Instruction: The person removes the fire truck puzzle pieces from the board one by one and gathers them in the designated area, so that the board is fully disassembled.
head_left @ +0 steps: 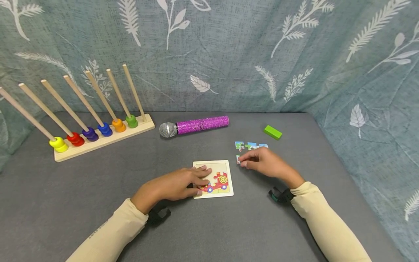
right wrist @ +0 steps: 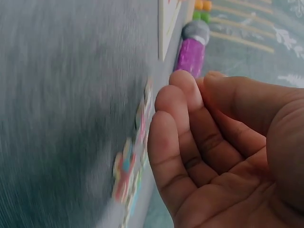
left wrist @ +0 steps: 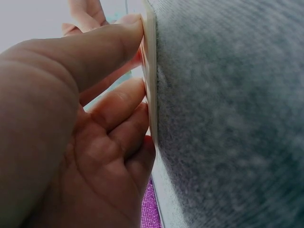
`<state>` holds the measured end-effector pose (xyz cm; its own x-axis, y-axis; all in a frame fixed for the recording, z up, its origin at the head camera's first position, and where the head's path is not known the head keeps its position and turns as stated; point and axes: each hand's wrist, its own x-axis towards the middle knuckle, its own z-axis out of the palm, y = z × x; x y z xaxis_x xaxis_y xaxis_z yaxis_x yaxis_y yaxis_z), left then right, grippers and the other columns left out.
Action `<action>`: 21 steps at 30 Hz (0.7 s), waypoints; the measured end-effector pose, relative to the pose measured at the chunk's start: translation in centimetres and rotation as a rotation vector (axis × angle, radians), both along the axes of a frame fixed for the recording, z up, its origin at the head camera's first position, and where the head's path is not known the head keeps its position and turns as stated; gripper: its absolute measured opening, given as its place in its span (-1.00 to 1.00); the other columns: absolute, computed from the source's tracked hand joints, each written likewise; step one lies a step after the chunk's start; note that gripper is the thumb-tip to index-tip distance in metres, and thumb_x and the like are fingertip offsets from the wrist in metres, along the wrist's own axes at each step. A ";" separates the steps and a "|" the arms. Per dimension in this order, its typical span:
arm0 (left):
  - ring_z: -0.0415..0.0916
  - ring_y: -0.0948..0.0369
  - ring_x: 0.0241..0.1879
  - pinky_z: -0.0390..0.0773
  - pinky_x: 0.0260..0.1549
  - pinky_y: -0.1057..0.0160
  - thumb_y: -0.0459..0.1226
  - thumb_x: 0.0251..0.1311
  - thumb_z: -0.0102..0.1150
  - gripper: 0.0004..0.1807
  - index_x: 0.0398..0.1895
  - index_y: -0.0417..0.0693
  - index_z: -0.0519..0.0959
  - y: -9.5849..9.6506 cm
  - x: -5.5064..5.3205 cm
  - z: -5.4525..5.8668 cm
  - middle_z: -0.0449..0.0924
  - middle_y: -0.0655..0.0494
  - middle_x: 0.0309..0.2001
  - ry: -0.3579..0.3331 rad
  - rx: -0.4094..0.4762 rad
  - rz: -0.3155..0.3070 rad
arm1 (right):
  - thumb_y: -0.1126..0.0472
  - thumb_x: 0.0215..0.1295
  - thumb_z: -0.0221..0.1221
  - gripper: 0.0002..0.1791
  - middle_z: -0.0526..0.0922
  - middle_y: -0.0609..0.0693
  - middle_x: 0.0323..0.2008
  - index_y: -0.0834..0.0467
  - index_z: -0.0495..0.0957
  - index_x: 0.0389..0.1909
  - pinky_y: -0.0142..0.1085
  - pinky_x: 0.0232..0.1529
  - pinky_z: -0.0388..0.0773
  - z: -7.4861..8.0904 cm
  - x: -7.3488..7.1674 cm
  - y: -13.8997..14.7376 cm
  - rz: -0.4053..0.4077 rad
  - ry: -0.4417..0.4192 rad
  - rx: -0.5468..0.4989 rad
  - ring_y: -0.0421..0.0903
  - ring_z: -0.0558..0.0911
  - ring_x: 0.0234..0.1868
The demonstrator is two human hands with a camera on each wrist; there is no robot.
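Observation:
My left hand rests on a square wooden puzzle board, its spread fingers covering the board's left part. Red vehicle pieces with blue wheels show in the board's lower half. In the left wrist view the thumb touches the board's edge. My right hand hovers over the table with loosely bent fingers, fingertips close to a small puzzle piece. No piece shows between thumb and fingers in the right wrist view, where loose pieces lie below the hand.
Loose puzzle pieces lie in a row just beyond my right hand. A green block is behind them. A purple glittery microphone lies at the back, and a wooden peg stand with coloured rings stands at the left.

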<state>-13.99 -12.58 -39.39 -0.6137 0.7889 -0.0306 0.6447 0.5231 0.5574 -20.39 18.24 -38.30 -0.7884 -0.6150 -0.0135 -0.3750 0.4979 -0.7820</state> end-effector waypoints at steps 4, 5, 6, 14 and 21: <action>0.10 -0.06 0.41 0.17 0.30 -0.11 -0.29 0.31 0.17 -0.59 0.20 -0.22 0.53 0.0 0.0 0.0 0.24 -0.13 0.40 -0.009 -0.002 0.003 | 0.35 0.29 0.23 -0.82 0.73 -0.01 -0.25 0.29 0.70 -0.14 -0.41 -0.31 0.55 0.0 0.7 -0.8 0.050 -0.003 0.009 -0.27 0.58 -0.33; 0.10 -0.06 0.41 0.16 0.30 -0.11 -0.29 0.31 0.17 -0.59 0.20 -0.22 0.53 0.0 0.0 -0.1 0.23 -0.12 0.40 -0.011 -0.001 0.004 | 0.35 0.29 0.23 -0.82 0.73 -0.02 -0.26 0.29 0.70 -0.14 -0.41 -0.32 0.53 0.0 0.7 -0.9 0.065 0.003 0.008 -0.27 0.58 -0.35; 0.10 -0.06 0.41 0.17 0.30 -0.11 -0.29 0.32 0.17 -0.59 0.20 -0.22 0.53 0.0 0.0 -0.1 0.23 -0.12 0.40 -0.013 -0.002 0.005 | 0.35 0.29 0.23 -0.83 0.73 -0.03 -0.27 0.28 0.70 -0.14 -0.42 -0.33 0.52 0.0 0.8 -1.1 0.079 0.008 0.008 -0.27 0.57 -0.36; 0.10 -0.05 0.41 0.17 0.30 -0.10 -0.28 0.33 0.16 -0.59 0.21 -0.23 0.52 0.0 -0.1 -0.1 0.23 -0.12 0.40 -0.020 0.000 0.006 | 0.40 0.31 0.18 -0.81 0.74 -0.01 -0.25 0.29 0.70 -0.12 -0.42 -0.37 0.49 -0.1 0.8 -2.5 0.123 0.037 0.004 -0.29 0.55 -0.36; 0.12 -0.05 0.41 0.19 0.29 -0.10 -0.27 0.33 0.16 -0.60 0.20 -0.22 0.53 0.0 -0.1 -0.2 0.24 -0.12 0.39 -0.013 0.007 -0.001 | 0.41 0.32 0.15 -0.79 0.74 -0.01 -0.22 0.27 0.70 -0.11 -0.43 -0.46 0.39 0.4 0.6 -3.6 0.137 0.022 0.008 -0.27 0.45 -0.46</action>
